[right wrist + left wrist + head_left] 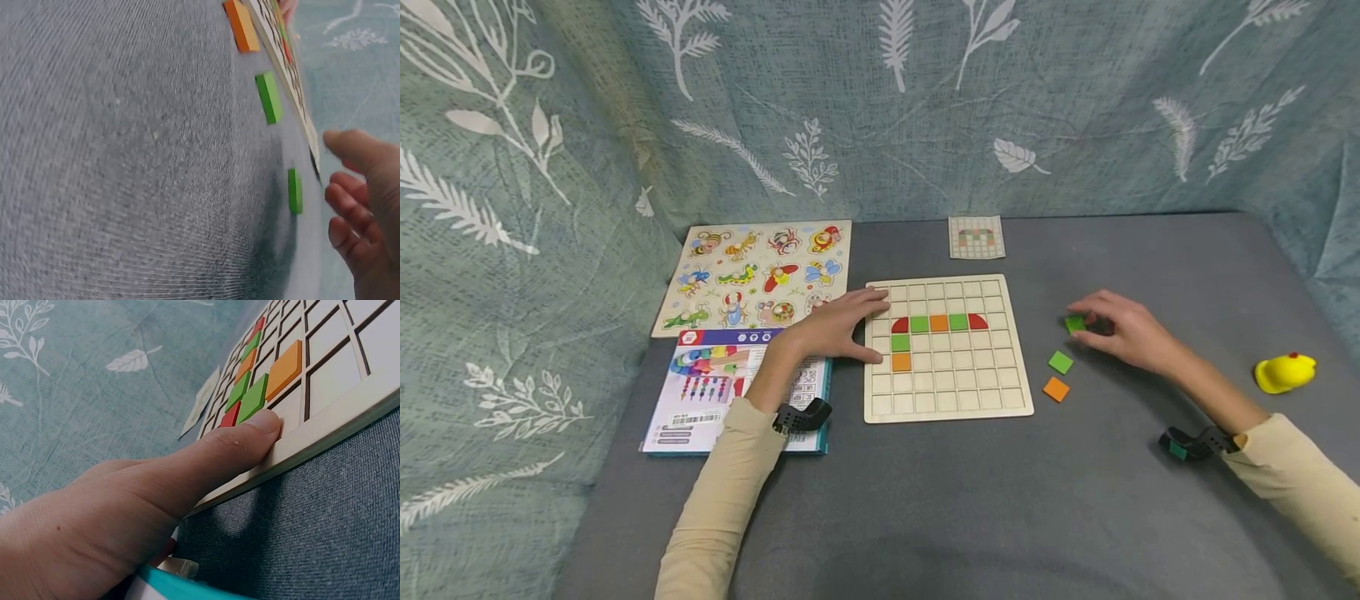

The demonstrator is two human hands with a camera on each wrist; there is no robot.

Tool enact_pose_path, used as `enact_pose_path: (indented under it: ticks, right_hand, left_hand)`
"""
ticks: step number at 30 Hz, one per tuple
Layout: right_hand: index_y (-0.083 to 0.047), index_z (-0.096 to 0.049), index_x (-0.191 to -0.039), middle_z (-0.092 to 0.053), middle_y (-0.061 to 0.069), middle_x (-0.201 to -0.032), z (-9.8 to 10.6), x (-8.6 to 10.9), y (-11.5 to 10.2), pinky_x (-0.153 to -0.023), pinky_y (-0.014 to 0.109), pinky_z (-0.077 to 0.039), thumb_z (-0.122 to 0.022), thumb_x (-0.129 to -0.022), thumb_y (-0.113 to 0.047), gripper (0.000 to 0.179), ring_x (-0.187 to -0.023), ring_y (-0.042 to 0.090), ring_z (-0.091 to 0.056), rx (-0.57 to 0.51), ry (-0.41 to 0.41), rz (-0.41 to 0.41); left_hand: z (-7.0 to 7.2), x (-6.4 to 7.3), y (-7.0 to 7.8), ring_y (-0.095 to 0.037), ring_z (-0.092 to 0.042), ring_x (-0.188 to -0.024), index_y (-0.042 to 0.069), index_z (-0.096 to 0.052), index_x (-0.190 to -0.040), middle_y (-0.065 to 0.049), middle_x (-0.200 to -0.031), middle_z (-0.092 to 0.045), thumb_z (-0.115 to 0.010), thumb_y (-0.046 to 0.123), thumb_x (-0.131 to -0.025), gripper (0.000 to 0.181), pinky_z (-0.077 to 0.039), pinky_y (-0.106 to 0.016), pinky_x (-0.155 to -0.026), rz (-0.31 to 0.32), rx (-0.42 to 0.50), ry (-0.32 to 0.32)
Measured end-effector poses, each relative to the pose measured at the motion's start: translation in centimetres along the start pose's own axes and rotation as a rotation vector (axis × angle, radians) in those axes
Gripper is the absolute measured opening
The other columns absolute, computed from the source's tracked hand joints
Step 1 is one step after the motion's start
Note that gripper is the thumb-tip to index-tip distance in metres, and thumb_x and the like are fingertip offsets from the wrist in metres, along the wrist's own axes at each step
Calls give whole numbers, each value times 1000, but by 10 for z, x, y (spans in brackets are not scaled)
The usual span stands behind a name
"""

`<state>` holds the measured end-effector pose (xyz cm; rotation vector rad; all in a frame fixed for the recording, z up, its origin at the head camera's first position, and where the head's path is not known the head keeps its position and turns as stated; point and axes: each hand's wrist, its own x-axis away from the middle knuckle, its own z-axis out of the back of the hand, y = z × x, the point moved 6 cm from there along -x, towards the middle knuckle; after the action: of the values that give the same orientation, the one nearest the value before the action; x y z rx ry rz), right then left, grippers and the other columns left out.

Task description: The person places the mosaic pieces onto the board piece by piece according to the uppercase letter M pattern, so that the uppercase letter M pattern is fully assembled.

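Note:
A square wooden grid board (pixel 951 400) lies mid-table, holding red quarter-round pieces (pixel 977 322) and several green and orange square tiles (pixel 901 362). My left hand (pixel 835 327) rests at the board's left edge, thumb and fingers spread; in the left wrist view its thumb (pixel 250 428) touches the rim. Right of the board, my right hand (pixel 1123 331) hovers over a loose green tile (pixel 1075 324), fingers loosely bent. The right wrist view shows that green tile (pixel 295 191) apart from the fingers. Another green tile (pixel 1060 362) and an orange tile (pixel 1056 389) lie nearer me.
Behind the board lies a small pattern card (pixel 976 237). An insect puzzle board (pixel 752 279) sits at the left, with a boxed toy (pixel 700 417) in front of it. A yellow rubber duck (pixel 1285 373) stands at far right. Leaf-patterned cloth (pixel 850 108) hangs behind.

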<state>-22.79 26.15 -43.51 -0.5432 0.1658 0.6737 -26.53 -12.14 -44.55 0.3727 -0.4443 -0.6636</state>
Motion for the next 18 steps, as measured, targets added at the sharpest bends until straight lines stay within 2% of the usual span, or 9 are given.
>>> enact_pose_path:
  ticks: [2, 5, 8, 13, 18]
  right_hand:
    - [-6, -69, -109, -64, 3, -92, -2, 0, -3, -57, 19, -40, -79, -74, 0, 37, -69, 2, -49, -64, -8, 29]
    - [-10, -67, -101, -66, 2, -96, -10, 2, -8, -58, 16, -41, -77, -77, 1, 28, -71, -3, -52, -186, -87, 60]
    - [-14, -65, -96, -68, 3, -101, -17, 5, -13, -58, 15, -43, -76, -78, 2, 26, -72, -5, -52, -254, -146, 84]
    - [-17, -65, -91, -68, 7, -106, -20, 8, -18, -58, 14, -41, -77, -76, 4, 29, -69, -2, -48, -259, -163, 135]
    - [-18, -65, -92, -66, 7, -111, -22, 11, -19, -61, 12, -41, -76, -76, 3, 29, -76, 2, -52, -245, -204, 184]
  left_hand:
    - [0, 0, 0, -30, -12, -152, 13, -33, -152, -6, -163, -20, -75, 49, -80, 91, -21, -56, -119, -1, -1, 0]
    - [0, 1, 0, -30, -12, -152, 12, -33, -152, -6, -163, -20, -75, 49, -80, 91, -21, -56, -119, -2, 0, -1]
    - [0, 1, -1, -30, -12, -152, 12, -33, -152, -6, -163, -20, -75, 49, -80, 91, -21, -56, -119, -1, 0, -1]
    - [0, 0, 0, -30, -12, -152, 12, -33, -152, -6, -163, -21, -74, 49, -81, 90, -20, -56, -120, 2, 1, 4]
    - [0, 0, 0, -30, -12, -153, 12, -33, -152, -6, -163, -21, -75, 49, -81, 90, -20, -56, -119, 4, 2, 1]
